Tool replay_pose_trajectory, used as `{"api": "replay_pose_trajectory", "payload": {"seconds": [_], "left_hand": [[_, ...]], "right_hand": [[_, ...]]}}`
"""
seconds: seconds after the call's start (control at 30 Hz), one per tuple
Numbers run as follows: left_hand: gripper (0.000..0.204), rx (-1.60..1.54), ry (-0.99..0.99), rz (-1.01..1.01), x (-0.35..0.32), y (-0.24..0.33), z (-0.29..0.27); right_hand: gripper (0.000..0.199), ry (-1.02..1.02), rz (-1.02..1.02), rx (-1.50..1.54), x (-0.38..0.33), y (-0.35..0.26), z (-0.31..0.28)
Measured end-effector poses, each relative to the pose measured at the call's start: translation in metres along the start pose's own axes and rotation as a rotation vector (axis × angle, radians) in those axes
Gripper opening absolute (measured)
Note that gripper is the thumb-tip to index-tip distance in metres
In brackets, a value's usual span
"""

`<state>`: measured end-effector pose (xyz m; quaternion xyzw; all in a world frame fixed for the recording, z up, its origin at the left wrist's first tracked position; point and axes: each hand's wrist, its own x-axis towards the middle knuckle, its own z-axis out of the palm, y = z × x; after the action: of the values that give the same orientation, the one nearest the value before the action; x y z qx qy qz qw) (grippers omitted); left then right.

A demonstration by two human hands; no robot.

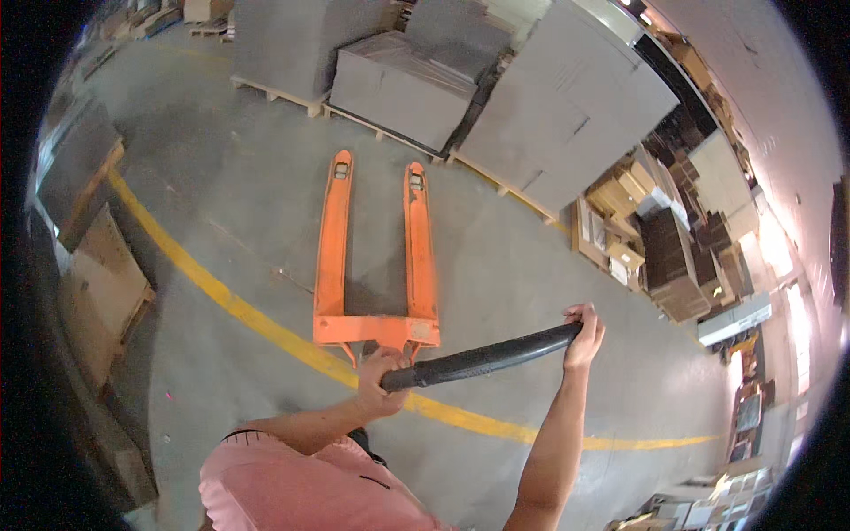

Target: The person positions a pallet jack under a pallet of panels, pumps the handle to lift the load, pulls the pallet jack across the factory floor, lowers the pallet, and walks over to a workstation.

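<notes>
- We find the orange pallet jack (381, 330) on the floor ahead of the person, its two forks (333, 239) pointing away.
- We see the black bar (487, 357) on the near side of the jack, reaching out to its right; we take it for the jack's handle (the place where it would join is hidden from us).
- Both hands are holding: the left hand (381, 382) is wrapped round the bar's left end, just on the near side of the jack, and the right hand (582, 336) has its fingers bent over the other end.
- Beyond the fork tips, and apart from them, we see a wooden pallet (381, 133) under a grey-sided stack (403, 93).
- We judge the step in hand to be steering the jack by its handle.
- The next move, we think, calls for an even pull or push from both hands, with the forks swung clear of the stack or squared up to a gap in its pallet.
</notes>
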<state>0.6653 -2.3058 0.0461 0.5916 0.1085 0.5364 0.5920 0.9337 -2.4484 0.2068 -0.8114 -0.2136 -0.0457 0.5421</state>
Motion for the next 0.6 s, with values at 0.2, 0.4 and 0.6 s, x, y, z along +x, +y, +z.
{"api": "replay_pose_trajectory", "payload": {"seconds": [0.2, 0.4, 0.6], "left_hand": [[0.021, 0.219, 0.119, -0.075, -0.045, -0.047, 0.003], [0.023, 0.334, 0.180, -0.002, -0.076, -0.130, -0.003], [0.031, 0.369, 0.482, -0.069, -0.145, -0.280, -0.068]], "right_hand": [[0.049, -0.118, -0.046, 0.061, 0.018, 0.067, 0.041], [0.051, -0.237, -0.172, 0.173, 0.052, 0.145, 0.136], [0.049, -0.391, -0.221, 0.245, 0.035, 0.212, 0.280]]}}
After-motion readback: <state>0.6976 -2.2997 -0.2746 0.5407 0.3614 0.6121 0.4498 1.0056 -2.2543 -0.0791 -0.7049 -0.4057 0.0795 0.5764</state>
